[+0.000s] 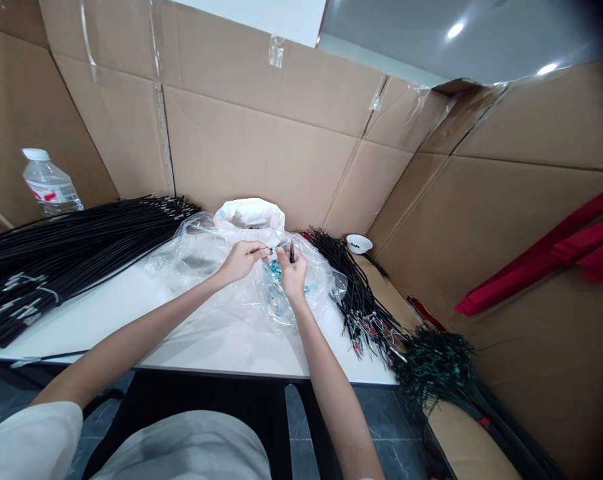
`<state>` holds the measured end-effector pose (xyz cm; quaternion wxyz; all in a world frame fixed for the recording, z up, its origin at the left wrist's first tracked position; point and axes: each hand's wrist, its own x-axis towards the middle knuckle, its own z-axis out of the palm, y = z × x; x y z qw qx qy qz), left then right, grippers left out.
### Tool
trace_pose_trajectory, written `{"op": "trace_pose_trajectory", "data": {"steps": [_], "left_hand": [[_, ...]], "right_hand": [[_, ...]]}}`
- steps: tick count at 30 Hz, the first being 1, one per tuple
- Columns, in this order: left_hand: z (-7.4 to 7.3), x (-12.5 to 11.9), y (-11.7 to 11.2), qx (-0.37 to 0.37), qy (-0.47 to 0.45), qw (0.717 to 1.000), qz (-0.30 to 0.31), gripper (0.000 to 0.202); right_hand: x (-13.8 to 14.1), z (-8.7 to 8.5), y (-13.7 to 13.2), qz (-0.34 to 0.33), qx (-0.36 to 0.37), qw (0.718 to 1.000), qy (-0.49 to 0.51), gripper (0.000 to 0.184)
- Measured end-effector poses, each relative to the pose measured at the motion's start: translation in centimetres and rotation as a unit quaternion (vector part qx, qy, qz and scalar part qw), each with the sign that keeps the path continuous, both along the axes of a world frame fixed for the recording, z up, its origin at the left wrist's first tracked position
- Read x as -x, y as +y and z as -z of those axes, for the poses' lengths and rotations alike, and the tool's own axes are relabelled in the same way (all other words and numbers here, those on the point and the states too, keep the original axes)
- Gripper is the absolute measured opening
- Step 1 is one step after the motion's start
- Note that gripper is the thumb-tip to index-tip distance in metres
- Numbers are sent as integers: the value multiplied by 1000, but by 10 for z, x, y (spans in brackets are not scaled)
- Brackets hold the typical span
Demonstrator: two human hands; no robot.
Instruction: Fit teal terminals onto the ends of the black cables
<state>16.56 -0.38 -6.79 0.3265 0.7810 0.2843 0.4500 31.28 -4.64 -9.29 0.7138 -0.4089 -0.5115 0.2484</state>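
Pinching a thin wire piece [271, 249] between thumb and fingertips, your left hand [241, 261] meets your right hand [293, 268] over the middle of the white table [221, 355]. Your right fingers are narrowed around a slim black tool [292, 252], with fine coloured strands showing between the two hands; their exact contact is too small to tell. Take your hands as the dial's centre, with your body at six o'clock.

Crumpled clear plastic [206, 250] spreads under and around both hands, and small teal pieces [274, 269] lie just at six, partly covered by your right hand. A white bag [254, 215] sits just past your fingers near twelve, up against the cardboard wall [261, 133].

At nine, a big heap of black cables [96, 233] takes up the table's left side, hiding the base of a water bottle [51, 187] near ten. A loose cable [64, 355] lies along the front edge at eight.

On your right, a second cable bundle [348, 283] runs from two to four beside the plastic, its frayed coloured ends toward you, crowding that side. A white bowl [358, 244] with something dark inside stands at three; farther out, red fabric [546, 257] crosses the side panel. At four, dark green strands [436, 363] bunch by the table's corner.
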Motion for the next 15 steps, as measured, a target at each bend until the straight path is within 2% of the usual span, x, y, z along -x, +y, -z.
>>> {"op": "trace_pose_trajectory", "data": {"steps": [3, 7, 12, 15], "left_hand": [[-3, 1, 0, 14, 4, 1000, 7, 34], [0, 0, 0, 33, 6, 999, 15, 34], [6, -1, 7, 71, 7, 994, 77, 43], [3, 0, 12, 97, -5, 989, 110, 43]], "right_hand": [[-6, -2, 3, -32, 5, 999, -10, 33], [-14, -4, 6, -58, 9, 998, -24, 28], [-18, -5, 2, -54, 0, 997, -57, 33], [-17, -5, -1, -51, 2, 996, -72, 33]]}}
